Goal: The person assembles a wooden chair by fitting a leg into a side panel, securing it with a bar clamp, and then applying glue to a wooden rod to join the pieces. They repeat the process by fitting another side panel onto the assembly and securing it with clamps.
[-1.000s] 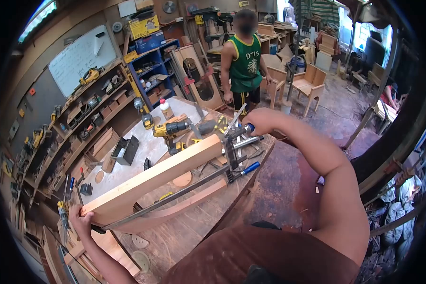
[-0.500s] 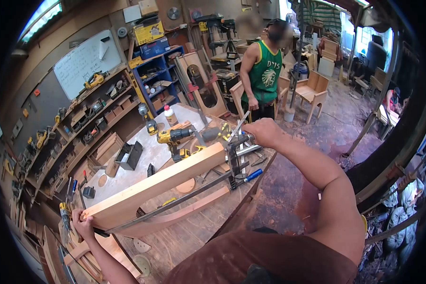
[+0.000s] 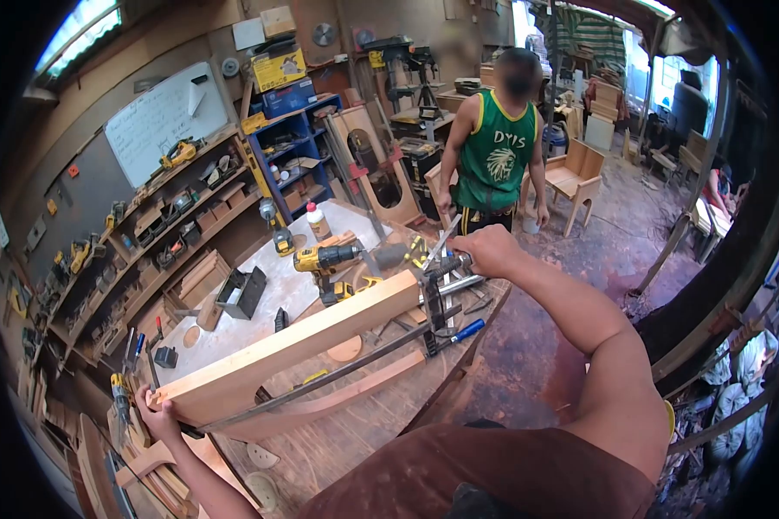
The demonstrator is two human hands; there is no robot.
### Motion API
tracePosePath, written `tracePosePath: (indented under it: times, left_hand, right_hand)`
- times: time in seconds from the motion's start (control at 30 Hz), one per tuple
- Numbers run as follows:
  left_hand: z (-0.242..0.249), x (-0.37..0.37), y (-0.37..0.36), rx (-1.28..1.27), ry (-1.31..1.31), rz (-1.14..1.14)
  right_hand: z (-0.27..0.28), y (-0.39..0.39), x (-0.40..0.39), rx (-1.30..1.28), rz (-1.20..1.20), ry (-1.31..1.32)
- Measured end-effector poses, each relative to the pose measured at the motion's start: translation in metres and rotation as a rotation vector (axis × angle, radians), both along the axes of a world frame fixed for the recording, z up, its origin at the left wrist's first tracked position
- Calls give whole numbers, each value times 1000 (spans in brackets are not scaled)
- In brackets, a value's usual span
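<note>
A pale wooden frame piece (image 3: 294,338) with a curved lower rail (image 3: 355,391) stands across the bench, its thick top edge tilted up to the right. Along its near side lies a long metal bar clamp (image 3: 346,366), whose upright end sits by the wood's right end. My right hand (image 3: 486,253) is closed around the handle at this clamp end; the handle is mostly hidden. At the far left, my left hand (image 3: 157,417) wraps its fingers round the other end of the wood. A blue-handled clamp (image 3: 467,330) lies beside the right end.
On the workbench (image 3: 264,246) are a yellow drill (image 3: 327,264), another drill (image 3: 279,232), a glue bottle (image 3: 318,223) and a black box (image 3: 241,292). A person in a green jersey (image 3: 497,156) stands beyond it. Tool shelves (image 3: 173,208) line the left wall.
The view has shifted slightly. The person in the green jersey has moved a little right and turned towards the bench. Both my hands keep their hold on the wood and clamp.
</note>
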State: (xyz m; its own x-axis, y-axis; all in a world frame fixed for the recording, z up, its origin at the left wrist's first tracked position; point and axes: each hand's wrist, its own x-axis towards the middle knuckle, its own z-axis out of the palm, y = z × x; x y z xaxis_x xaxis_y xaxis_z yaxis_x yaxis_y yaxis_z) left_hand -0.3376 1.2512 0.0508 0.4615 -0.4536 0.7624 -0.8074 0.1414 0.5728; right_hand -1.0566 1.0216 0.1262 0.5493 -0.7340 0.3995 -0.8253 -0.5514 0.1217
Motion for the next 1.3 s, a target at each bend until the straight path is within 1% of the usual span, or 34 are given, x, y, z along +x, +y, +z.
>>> tracePosePath:
  times: [0.1,0.17,0.4,0.47,0.53,0.6,0.63,0.7,0.73,0.77,0.83,0.87,0.9,0.97,1.0,1.03,1.1,1.13,1.2,1.27,1.3]
  left_hand:
    - [-2,1,0,7,3,10]
    - [1,-8,-1,-33,-62,89]
    - [-2,-1,-3,10,-42,116]
    - [-7,4,-3,-37,-42,108]
    - [-12,11,-7,-52,-43,108]
    - [-12,12,-5,-54,-33,98]
    - [-11,10,-2,-39,-37,98]
    - [-10,6,-1,-55,-41,110]
    - [-11,8,-2,-55,-43,127]
    - [-10,10,-3,-61,-48,125]
    - [-12,12,-4,-62,-58,133]
    - [-12,12,-4,-44,-65,154]
    - [-12,13,-5,-54,-51,156]
    - [-12,10,-1,-32,-73,169]
    - [-12,8,-2,-45,-80,188]
    - [-14,9,-1,-42,-77,205]
    - [-15,13,0,-47,-87,183]
    - [-17,14,0,-45,-83,191]
    - [-21,16,1,-128,-41,98]
    - [-20,14,4,-108,-72,141]
    - [-18,13,7,-101,-103,171]
  right_hand:
    - [-1,2,0,11,3,-2]
    - [-3,-1,-1,-17,2,-2]
    - [4,-3,0,84,8,51]
    - [-1,-3,-1,105,16,36]
    - [8,-10,-1,112,26,20]
    - [27,-17,-2,339,169,168]
    - [30,-33,-2,598,175,216]
    - [38,-43,8,848,222,270]
    - [51,-34,21,965,111,305]
    - [47,-36,20,958,111,299]
    - [34,-38,16,666,316,331]
    - [40,-19,17,555,177,327]
    - [34,-14,16,459,132,296]
    - [37,2,19,352,59,286]
    - [24,2,15,237,75,211]
    - [13,2,12,237,80,229]
    - [-3,5,10,-57,127,3]
    - [-5,7,11,-108,110,-13]
    - [-7,7,7,-125,116,-29]
    - [-9,11,8,-139,115,-45]
    - [-4,14,10,-100,137,-60]
